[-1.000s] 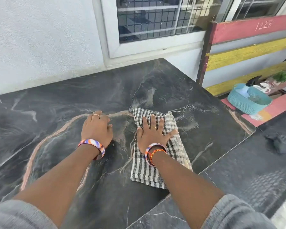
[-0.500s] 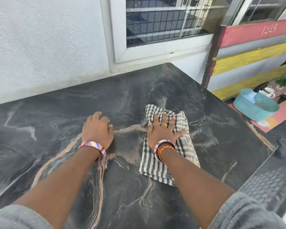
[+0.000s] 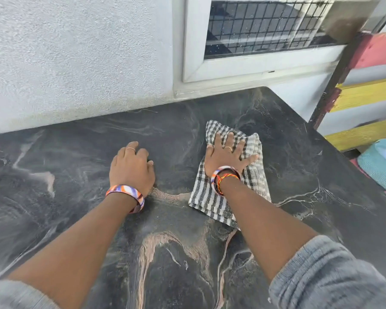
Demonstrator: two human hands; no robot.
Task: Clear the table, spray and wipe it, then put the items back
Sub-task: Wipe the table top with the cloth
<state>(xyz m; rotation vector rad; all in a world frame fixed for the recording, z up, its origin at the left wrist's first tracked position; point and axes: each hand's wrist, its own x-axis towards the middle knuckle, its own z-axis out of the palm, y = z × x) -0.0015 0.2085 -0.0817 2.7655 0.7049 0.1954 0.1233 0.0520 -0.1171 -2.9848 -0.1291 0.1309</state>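
The checked cloth lay flat on the dark marbled bench, right of centre and toward the far side, folded into a rough oblong with its near corner trailing back under my forearm. My right hand pressed down on its far half, fingers spread straight across the weave, so the grip there was an open palm bearing on the cloth, not a pinch. I judged the cloth soft, light and limp, likely to bunch or ruck at a loose corner unless the pressure stayed broad, and best driven from the middle of the fold where the layers lay thickest. My left hand rested on the bare bench just beside the cloth, apart from it, knuckles up and fingers curled under, holding nothing that I could see; I took it as a brace. Wiping looked to be the step in hand. The far edge of the bench met the white wall below the window, close beyond the cloth, so little travel remained that way. To the left lay a wide stretch of dark surface; to the right the bench ended at an edge, past which a teal basket and a painted slatted frame stood.
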